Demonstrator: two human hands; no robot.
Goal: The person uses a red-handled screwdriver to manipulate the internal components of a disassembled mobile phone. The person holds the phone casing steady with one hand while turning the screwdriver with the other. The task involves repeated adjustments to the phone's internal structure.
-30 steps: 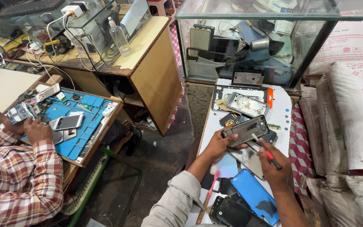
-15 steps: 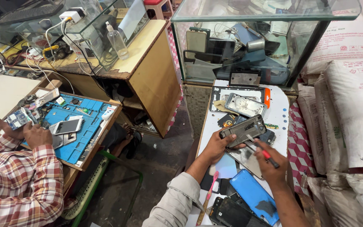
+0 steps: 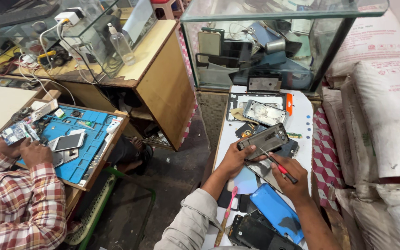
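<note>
My left hand grips a dark opened phone body, held tilted above a white work board. My right hand holds a red-handled screwdriver whose thin tip touches the phone's lower edge. Just below my hands lie a blue phone back cover and several black phone parts. A pink tool rests beside my left forearm.
A silver phone frame and a glass display case lie beyond the board. White sacks stand on the right. To the left, a person in a checked shirt works at a blue mat with phones; a wooden counter stands between.
The phone and both my hands have stayed in nearly the same place; the screwdriver tip has shifted slightly along the phone's edge. The person on the left has barely moved.
</note>
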